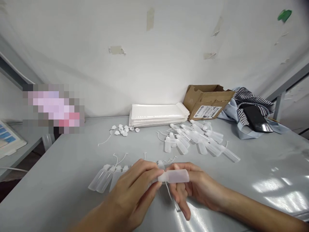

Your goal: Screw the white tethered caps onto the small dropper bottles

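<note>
A small translucent plastic bottle [178, 176] lies sideways between my hands, above the grey table. My left hand [137, 187] pinches its white cap end with thumb and fingers. My right hand [193, 183] holds the bottle's body, some of its fingers stretched out beneath. A thin white strap [169, 192] hangs down from the cap end. Behind my left hand, several similar bottles with caps and straps [103, 175] lie in a row, partly hidden by it. More bottles [193, 135] are heaped farther back on the right. Loose white caps [124, 130] sit at the back left.
A stack of white padded envelopes [156, 112] stands against the wall beside an opened cardboard box [207, 100]. Striped and light-blue cloth [243, 109] with a black phone [257, 119] on it is at the back right. A blurred-out pink patch [53, 108] is at the left.
</note>
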### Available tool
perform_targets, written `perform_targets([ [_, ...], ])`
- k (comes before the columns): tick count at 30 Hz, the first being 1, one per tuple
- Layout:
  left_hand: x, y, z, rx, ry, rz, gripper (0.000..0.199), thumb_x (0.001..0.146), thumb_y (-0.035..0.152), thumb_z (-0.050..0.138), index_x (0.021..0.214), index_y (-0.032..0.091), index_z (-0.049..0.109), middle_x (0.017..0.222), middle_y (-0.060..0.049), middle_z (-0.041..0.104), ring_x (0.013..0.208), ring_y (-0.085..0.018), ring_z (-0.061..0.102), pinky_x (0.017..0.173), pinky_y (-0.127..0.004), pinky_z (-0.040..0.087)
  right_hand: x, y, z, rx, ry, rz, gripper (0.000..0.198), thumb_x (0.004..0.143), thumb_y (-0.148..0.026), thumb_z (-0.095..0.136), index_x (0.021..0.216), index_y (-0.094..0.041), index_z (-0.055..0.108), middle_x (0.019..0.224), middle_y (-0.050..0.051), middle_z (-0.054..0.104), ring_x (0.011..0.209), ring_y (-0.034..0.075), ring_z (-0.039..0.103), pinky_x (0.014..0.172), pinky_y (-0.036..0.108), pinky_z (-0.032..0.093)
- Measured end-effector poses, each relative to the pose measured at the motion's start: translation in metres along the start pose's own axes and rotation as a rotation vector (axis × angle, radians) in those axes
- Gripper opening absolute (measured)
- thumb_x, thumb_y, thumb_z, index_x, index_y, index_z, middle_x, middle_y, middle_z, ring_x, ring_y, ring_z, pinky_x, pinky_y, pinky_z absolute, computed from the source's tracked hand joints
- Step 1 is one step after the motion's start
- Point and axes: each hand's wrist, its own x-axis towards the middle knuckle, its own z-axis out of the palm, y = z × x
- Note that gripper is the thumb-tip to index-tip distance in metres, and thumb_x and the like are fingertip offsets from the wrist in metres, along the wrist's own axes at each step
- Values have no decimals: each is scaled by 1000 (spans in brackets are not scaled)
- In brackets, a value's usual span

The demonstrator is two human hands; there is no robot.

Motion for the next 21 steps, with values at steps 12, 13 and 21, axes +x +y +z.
perform_targets([
  [12, 10, 1, -4, -253, -160, -526, 12, 87, 19, 52, 89, 24, 62, 82, 1, 67, 74, -14, 64, 64, -23, 54, -12, -9, -2, -1217, 245, -747, 27, 88, -17, 53, 115, -18, 57, 82, 6, 63, 69, 16, 57, 60, 27, 47],
  [13, 10, 1, -4, -252, -161, -524, 12, 87, 18, 52, 88, 24, 62, 81, 1, 67, 74, -14, 64, 64, -23, 54, -13, -9, -2, -1235, 231, -733, 25, 89, -18, 51, 113, -17, 58, 79, 6, 63, 65, 15, 56, 58, 27, 46],
  [21, -5, -3, 6, 235, 62, 257, 22, 82, 1, 56, 102, 10, 60, 83, -7, 68, 78, -16, 64, 72, -24, 55, -7, -12, -8, -453, 63, -56, 37, 87, -53, 53, 74, -18, 49, 42, -12, 34, 28, 6, 37, 31, 16, 24],
])
